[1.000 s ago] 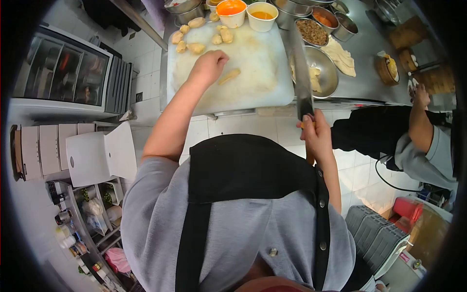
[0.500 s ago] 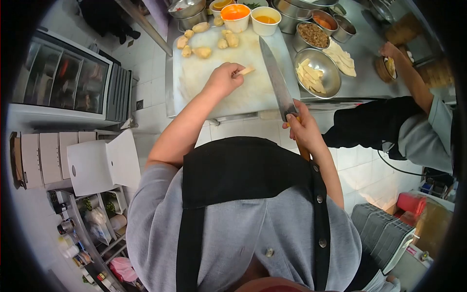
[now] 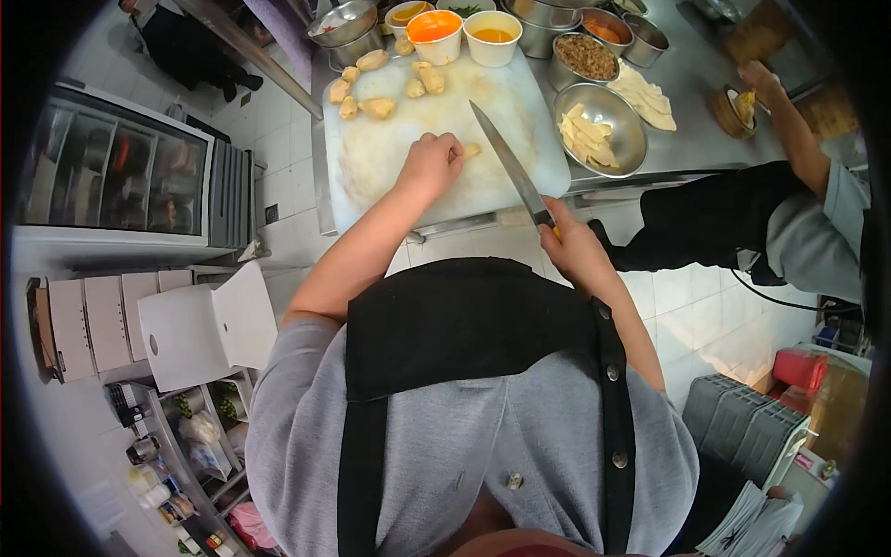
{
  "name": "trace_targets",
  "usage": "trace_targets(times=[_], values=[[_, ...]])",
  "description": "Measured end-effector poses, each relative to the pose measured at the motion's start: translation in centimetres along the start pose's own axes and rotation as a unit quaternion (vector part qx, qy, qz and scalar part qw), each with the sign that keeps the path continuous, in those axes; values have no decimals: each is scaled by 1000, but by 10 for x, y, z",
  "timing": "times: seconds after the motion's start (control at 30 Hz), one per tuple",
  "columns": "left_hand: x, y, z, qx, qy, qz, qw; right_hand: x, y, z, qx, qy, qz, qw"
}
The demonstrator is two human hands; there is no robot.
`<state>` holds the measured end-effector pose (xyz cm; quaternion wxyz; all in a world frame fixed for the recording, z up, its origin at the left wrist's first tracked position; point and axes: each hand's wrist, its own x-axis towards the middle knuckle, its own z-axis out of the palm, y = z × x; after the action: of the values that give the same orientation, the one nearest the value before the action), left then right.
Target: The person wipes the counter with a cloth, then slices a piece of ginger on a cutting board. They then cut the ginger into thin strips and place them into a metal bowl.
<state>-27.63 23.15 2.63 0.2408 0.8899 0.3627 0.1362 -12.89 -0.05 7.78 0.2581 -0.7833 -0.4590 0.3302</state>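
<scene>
My left hand (image 3: 432, 167) is closed at the middle of the white cutting board (image 3: 371, 176). Its fingertips pinch a small pale-yellow piece of ginger (image 3: 471, 149), down at the board's surface. In my right hand (image 3: 574, 243) is the handle of a large kitchen knife (image 3: 512, 163). The blade slants up and left over the board's right part, its tip apart from the ginger piece. Several peeled ginger chunks (image 3: 378, 109) lie at the board's far left. To the right stands a metal bowl (image 3: 635, 139) with flat pale-yellow slices (image 3: 587, 139) in it.
White tubs of orange (image 3: 433, 28) and yellow liquid (image 3: 493, 35) stand at the board's far edge. Beyond the bowl are a metal pot of brown mince (image 3: 587, 58) and pale flat sheets (image 3: 643, 97). At right, a co-worker's arm (image 3: 796, 130) reaches to a small round container (image 3: 733, 113).
My left hand has lowered the ginger piece toward the board. The knife has swung left, its tip now nearer the board's middle. The whole view has shifted slightly.
</scene>
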Motion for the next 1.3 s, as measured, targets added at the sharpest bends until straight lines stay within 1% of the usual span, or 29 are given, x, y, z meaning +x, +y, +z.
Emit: trace_targets(times=[0.03, 0.13, 0.23, 0.33, 0.43, 0.53, 0.63, 0.73, 0.93, 1.13, 1.3], values=[[6, -2, -1, -25, -43, -39, 998, 0, 0, 1, -6, 4, -6, 1000], [12, 7, -12, -76, -104, -108, 986, -2, -11, -2, -47, -16, 7, 999], [17, 8, -7, -47, -153, -112, 981, -1, -7, 2, -43, -16, -9, 999], [16, 13, -3, -87, -164, -117, 976, -2, -2, 4, -52, -12, -5, 999], [16, 22, -6, -225, -155, -197, 942, -5, -4, 1, -65, -27, 0, 998], [17, 32, -6, -350, -149, -245, 892, -4, -1, 2, -89, -47, -18, 995], [21, 26, 3, -364, -136, -256, 885, -6, 1, 4, -91, -34, -45, 994], [22, 17, 5, -420, -166, -249, 857, -8, 7, 8, -120, -22, -67, 990], [14, 24, 0, -450, -181, -282, 828, -19, 14, 13, -184, -18, -47, 982], [13, 22, 2, -450, -176, -292, 825, -25, 16, 11, -195, -31, -47, 979], [12, 19, 3, -459, -171, -289, 822, -28, 12, 7, -188, -62, -35, 980]])
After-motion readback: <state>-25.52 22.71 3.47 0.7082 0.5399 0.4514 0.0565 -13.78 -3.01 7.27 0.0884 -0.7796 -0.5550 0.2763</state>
